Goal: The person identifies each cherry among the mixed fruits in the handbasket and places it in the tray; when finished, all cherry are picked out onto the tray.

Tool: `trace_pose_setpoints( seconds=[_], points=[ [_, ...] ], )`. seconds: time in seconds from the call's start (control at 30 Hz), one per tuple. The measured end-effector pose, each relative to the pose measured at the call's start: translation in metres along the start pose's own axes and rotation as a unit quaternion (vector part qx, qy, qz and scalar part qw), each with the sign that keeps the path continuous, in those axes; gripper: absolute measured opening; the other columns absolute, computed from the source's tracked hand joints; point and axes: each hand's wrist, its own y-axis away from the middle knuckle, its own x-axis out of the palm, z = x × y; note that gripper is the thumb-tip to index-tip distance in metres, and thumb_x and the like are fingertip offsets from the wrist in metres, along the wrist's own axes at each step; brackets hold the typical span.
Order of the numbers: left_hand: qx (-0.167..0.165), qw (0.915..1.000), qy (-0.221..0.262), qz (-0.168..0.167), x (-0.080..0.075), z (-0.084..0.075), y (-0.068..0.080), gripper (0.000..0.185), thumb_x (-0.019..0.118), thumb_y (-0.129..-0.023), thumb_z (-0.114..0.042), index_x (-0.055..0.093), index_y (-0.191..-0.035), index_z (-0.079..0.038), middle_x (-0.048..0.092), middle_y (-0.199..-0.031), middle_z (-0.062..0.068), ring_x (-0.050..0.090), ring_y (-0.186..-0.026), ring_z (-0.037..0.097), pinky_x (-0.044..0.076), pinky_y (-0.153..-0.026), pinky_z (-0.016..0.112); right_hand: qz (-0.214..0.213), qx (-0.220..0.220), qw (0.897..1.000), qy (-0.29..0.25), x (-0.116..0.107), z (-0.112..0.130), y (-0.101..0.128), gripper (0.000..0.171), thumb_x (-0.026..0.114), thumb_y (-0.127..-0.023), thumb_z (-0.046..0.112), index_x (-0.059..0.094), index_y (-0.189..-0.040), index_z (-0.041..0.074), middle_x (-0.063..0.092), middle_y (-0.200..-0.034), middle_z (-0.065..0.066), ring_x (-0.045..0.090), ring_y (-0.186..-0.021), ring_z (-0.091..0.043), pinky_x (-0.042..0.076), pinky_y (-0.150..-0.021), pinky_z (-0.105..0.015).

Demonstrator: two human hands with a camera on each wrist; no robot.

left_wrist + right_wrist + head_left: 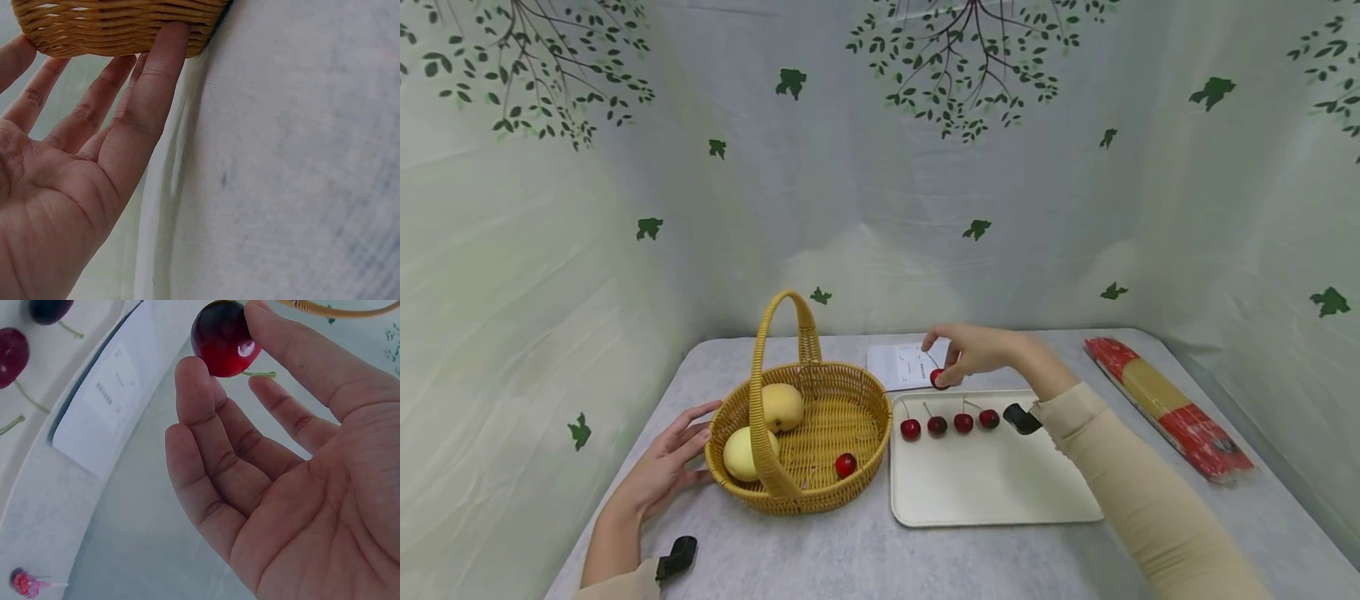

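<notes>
My right hand (981, 346) pinches a dark red cherry (938, 379) above the tray's back edge; thumb and fingers hold its sides in the right wrist view, its green stem showing. Below, a row of several stemmed cherries (963, 423) lies along the back of a white tray (992, 487). To the left stands a yellow wicker basket (827, 417) with a tall handle. Inside are two pale yellow round fruits (783, 407) and one cherry (846, 465). My left hand (658, 471) touches the basket's left side with extended fingers, seen against the weave (119, 28) in the left wrist view.
A white printed card (904, 367) lies behind the tray, partly under its edge. At the right, a long red and gold plastic packet (1172, 408) rests on the grey table (820, 554). Leaf-patterned curtains (880, 183) enclose the table at the back and sides.
</notes>
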Motion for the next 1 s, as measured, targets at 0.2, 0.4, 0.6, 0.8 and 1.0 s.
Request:
trace_pose_setpoints(
  seconds=[0.2, 0.4, 0.6, 0.8, 1.0],
  points=[
    [-0.005, 0.9999, -0.007, -0.008, 0.0, 0.0, 0.0, 0.055, 0.042, -0.118, -0.018, 0.026, -0.17, -0.019, 0.062, -0.14, -0.018, 0.065, -0.123, 0.001, 0.062, -0.09, 0.044, -0.021, 0.035, 0.999, -0.015, 0.001, -0.021, 0.014, 0.06, 0.079, -0.1, 0.028, 0.048, -0.149, 0.017, 0.077, -0.104, -0.005, 0.073, -0.101, -0.025, 0.055, -0.097, -0.048],
    [0.0, 1.0, -0.003, -0.002, 0.0, 0.001, 0.0, 0.055, 0.041, -0.118, -0.017, 0.026, -0.17, -0.019, 0.063, -0.141, -0.017, 0.065, -0.123, 0.001, 0.062, -0.09, 0.044, -0.036, 0.036, 0.999, -0.016, 0.002, -0.047, 0.026, 0.058, 0.078, -0.1, 0.028, 0.05, -0.148, 0.011, 0.078, -0.103, -0.009, 0.073, -0.1, -0.028, 0.057, -0.093, -0.046],
    [0.0, 1.0, 0.002, 0.0, 0.001, 0.0, 0.0, 0.055, 0.041, -0.118, -0.017, 0.026, -0.171, -0.019, 0.063, -0.141, -0.017, 0.065, -0.123, 0.001, 0.063, -0.09, 0.043, -0.051, 0.045, 0.997, -0.035, 0.006, -0.071, 0.036, 0.054, 0.081, -0.098, 0.029, 0.054, -0.14, 0.008, 0.078, -0.103, -0.012, 0.071, -0.099, -0.034, 0.058, -0.096, -0.052],
    [-0.003, 1.0, 0.004, -0.002, 0.001, 0.0, 0.0, 0.055, 0.041, -0.118, -0.017, 0.026, -0.17, -0.02, 0.064, -0.14, -0.017, 0.065, -0.123, 0.001, 0.062, -0.091, 0.043, -0.059, 0.073, 0.995, -0.036, 0.013, -0.094, 0.041, 0.054, 0.082, -0.097, 0.031, 0.056, -0.137, 0.006, 0.076, -0.098, -0.007, 0.07, -0.095, -0.029, 0.058, -0.089, -0.039],
    [-0.003, 1.0, -0.001, -0.006, 0.002, 0.0, 0.0, 0.054, 0.042, -0.118, -0.016, 0.027, -0.17, -0.021, 0.064, -0.139, -0.018, 0.066, -0.122, 0.001, 0.063, -0.09, 0.042, -0.068, 0.081, 0.993, -0.061, 0.021, -0.112, 0.05, 0.045, 0.082, -0.096, 0.024, 0.059, -0.126, -0.001, 0.073, -0.09, -0.006, 0.06, -0.081, -0.019, 0.053, -0.077, -0.033]
  ],
)
